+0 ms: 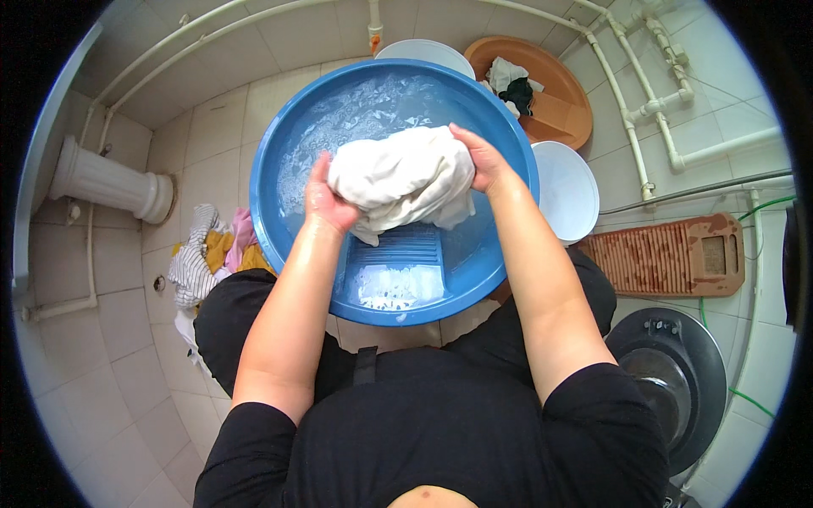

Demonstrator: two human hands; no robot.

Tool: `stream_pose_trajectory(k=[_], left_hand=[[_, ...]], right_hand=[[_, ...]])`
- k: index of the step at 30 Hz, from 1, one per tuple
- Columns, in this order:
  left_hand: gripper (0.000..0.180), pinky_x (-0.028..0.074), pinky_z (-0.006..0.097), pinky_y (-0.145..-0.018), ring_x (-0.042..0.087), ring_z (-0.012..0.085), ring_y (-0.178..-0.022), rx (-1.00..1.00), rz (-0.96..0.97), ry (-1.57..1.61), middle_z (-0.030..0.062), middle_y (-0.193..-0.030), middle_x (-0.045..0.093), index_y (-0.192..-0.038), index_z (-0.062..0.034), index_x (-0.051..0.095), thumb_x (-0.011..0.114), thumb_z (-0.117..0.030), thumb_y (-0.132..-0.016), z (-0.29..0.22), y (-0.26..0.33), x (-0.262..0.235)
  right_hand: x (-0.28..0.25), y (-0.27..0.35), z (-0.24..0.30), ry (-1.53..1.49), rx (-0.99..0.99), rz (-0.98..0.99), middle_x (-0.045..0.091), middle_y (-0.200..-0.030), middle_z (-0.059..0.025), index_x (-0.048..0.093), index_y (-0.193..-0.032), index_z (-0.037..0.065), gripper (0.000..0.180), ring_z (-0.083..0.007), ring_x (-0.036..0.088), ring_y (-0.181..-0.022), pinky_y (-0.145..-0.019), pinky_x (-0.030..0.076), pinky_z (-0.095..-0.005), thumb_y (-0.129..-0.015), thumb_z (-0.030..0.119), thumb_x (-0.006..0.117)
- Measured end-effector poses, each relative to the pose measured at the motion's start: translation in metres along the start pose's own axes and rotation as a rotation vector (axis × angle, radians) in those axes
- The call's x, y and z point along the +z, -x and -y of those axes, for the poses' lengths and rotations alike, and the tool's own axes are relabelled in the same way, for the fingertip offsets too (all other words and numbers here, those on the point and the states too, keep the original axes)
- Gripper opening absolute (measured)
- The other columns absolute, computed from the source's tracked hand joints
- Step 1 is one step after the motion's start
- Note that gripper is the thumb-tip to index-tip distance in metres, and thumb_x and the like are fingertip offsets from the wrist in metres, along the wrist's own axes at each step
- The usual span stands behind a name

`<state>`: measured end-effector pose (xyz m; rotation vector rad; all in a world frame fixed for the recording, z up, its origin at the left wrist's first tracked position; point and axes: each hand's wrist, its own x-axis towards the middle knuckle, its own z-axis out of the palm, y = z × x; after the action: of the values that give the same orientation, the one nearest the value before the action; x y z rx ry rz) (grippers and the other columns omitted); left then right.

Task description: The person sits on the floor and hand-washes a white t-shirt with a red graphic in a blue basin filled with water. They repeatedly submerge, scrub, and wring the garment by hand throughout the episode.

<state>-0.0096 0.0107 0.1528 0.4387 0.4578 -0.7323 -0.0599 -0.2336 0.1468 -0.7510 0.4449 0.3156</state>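
A bunched, wet white garment [402, 173] is held up between my two hands over a large blue washtub [264, 182]. My left hand [329, 199] grips its left side, thumb up. At its upper right edge, my right hand [481, 159] is closed on the cloth. Sudsy water [360, 102] fills the tub. The ridged washboard [398, 258] built into the tub's near side shows just below the cloth. How the garment is cut cannot be made out in its folds.
A pile of clothes [203, 262] lies on the tiles at left. Behind and right stand an orange basin [563, 110] with clothes and two white basins [569, 190] [423, 52]. A brown washboard [660, 256] and a dark basin [707, 364] lie right. White pipes [631, 110] run along the walls.
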Motion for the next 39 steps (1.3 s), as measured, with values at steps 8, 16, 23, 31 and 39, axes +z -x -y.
stream_pose_trajectory(k=[8,16,23,31,39], left_hand=[[0.034,0.039,0.044,-0.094,0.053,0.0278,-0.105,-0.02,-0.007,-0.197,0.0151,-0.114,0.053,-0.119,-0.0001,0.043,0.043,-0.011,-0.087,0.024,-0.042,-0.032],[0.039,0.042,0.042,-0.09,0.051,0.0258,-0.107,-0.063,0.316,-0.153,0.0135,-0.109,0.055,-0.114,-0.0035,0.046,0.054,-0.026,-0.083,0.021,-0.03,-0.021],[0.049,0.05,0.039,-0.073,0.059,0.0261,-0.082,0.059,0.308,-0.256,0.0129,-0.092,0.06,-0.099,-0.0041,0.056,0.047,-0.049,-0.083,0.028,-0.019,-0.029],[0.033,0.049,0.035,-0.071,0.059,0.0199,-0.08,-0.048,0.075,-0.267,0.0078,-0.092,0.06,-0.1,-0.0085,0.055,0.042,-0.036,-0.088,0.048,-0.024,-0.03],[0.056,0.043,0.035,-0.086,0.056,0.0247,-0.099,-0.092,-0.062,-0.362,0.0098,-0.11,0.057,-0.113,-0.0054,0.051,0.038,-0.053,-0.087,0.051,0.006,0.019]], right_hand=[[-0.113,-0.059,-0.068,1.253,0.139,-0.689,0.062,-0.093,-0.017,0.063,-0.09,-0.005,0.042,-0.024,0.059,-0.084,-0.072,0.047,-0.0356,-0.069,0.031,0.066],[0.053,-0.018,-0.054,1.075,-0.994,-0.083,0.053,-0.109,-0.0109,0.061,-0.089,0.002,0.028,-0.0222,0.054,-0.097,-0.083,0.045,-0.0317,-0.065,0.015,0.065],[0.124,0.029,-0.097,1.422,-1.335,0.051,0.058,-0.089,-0.0124,0.054,-0.069,0.005,0.026,-0.0307,0.058,-0.073,-0.065,0.048,-0.0348,-0.062,0.024,0.071],[0.096,0.007,-0.08,1.392,-1.101,-0.498,0.056,-0.066,-0.0141,0.055,-0.061,0.008,0.026,-0.033,0.056,-0.061,-0.054,0.045,-0.0385,-0.064,0.032,0.064],[0.066,-0.013,-0.067,1.009,-0.835,-0.583,0.062,-0.076,-0.014,0.06,-0.072,0.006,0.028,-0.0307,0.06,-0.07,-0.063,0.047,-0.0371,-0.071,0.034,0.067]])
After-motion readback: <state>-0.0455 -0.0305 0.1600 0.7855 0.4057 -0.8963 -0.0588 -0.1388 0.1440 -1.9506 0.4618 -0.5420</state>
